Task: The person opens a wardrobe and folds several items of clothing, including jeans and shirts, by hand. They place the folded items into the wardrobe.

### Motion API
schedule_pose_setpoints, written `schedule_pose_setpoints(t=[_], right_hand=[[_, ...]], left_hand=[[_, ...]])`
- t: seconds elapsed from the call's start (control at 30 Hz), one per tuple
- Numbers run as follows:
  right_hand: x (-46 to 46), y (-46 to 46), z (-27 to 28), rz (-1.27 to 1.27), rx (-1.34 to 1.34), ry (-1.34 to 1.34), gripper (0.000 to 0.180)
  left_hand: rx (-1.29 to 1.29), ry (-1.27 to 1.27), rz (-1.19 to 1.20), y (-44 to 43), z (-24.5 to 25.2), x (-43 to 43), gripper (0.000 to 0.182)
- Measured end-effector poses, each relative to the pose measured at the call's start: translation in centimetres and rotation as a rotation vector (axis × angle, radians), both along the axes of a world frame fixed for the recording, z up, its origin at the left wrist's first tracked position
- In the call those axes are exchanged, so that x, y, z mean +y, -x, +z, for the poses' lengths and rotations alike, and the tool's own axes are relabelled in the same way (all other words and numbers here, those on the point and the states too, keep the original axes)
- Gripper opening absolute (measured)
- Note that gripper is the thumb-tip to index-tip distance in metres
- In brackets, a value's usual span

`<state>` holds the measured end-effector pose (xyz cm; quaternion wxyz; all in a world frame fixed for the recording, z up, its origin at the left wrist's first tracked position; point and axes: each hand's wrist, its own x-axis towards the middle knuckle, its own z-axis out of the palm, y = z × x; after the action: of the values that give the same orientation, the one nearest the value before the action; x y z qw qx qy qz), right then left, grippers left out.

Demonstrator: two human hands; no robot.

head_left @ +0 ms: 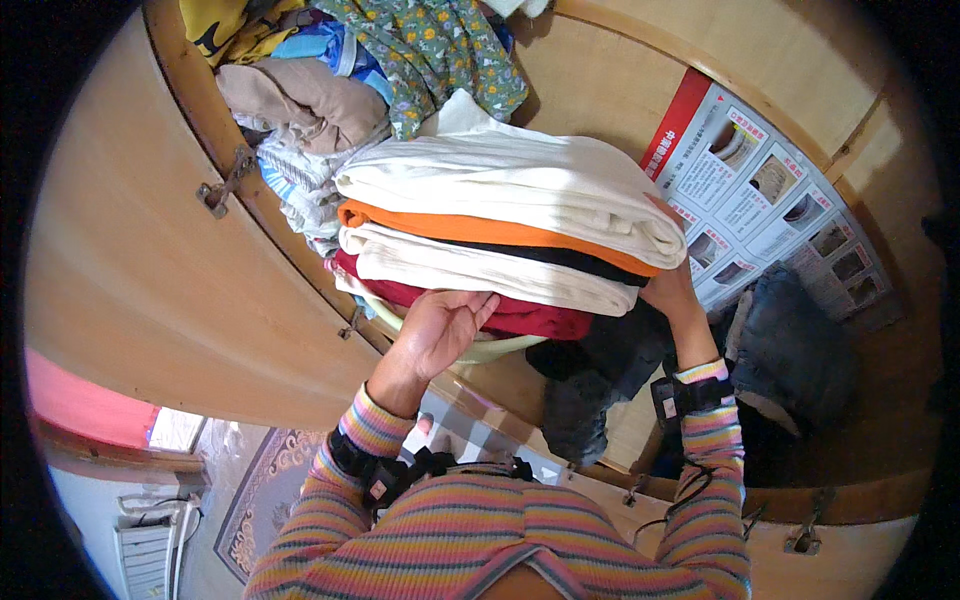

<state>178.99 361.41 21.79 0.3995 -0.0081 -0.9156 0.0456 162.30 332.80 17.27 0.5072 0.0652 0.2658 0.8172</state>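
A stack of folded cloth is between my two hands inside a wooden cupboard. White cloth is on top, followed by an orange layer, a thin black layer and another white folded piece. My left hand supports the front edge from below, palm up. At the right end, my right hand grips the side of the stack, its fingers partly hidden behind it. Dark red cloth lies beneath, over the pale green rim of what looks like a basin.
Flowered green cloth, a beige folded piece and other garments pile up at the left. A printed sheet lines the right. Dark cloth and a dark blue padded item lie nearby. The open door has a metal latch.
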Motion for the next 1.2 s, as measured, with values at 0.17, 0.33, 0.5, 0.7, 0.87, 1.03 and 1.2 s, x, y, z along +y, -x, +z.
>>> schedule_pose_setpoints(t=[0.17,0.33,0.5,0.7,0.87,1.03,1.2], right_hand=[[0.0,-0.5,-0.4,-0.036,-0.107,0.001,0.086],[0.8,0.0,-1.7,-0.05,-0.114,0.112,0.096],[1.7,-0.5,-2.2,-0.065,-0.138,0.218,0.092],[-0.2,-1.5,-0.7,0.474,0.133,1.138,0.07],[1.1,0.9,2.5,0.455,0.286,1.619,0.054],[1.1,3.5,2.9,0.365,0.008,1.614,0.049],[-1.9,1.7,3.1,0.304,0.034,1.53,0.042]], left_hand=[[-0.135,-0.017,0.097,0.0,-0.6,0.9,0.044],[-0.191,-0.218,0.173,0.4,-1.6,3.1,0.042],[-0.223,-0.165,0.141,1.7,-2.3,3.8,0.047],[-0.25,-0.256,0.072,2.7,-2.5,4.2,0.049],[-0.139,-0.277,0.062,2.4,-2.2,4.6,0.051],[-0.155,-0.358,-0.003,2.6,-1.9,5.5,0.06],[-0.247,-0.412,-0.064,2.8,-2.5,5.6,0.066]])
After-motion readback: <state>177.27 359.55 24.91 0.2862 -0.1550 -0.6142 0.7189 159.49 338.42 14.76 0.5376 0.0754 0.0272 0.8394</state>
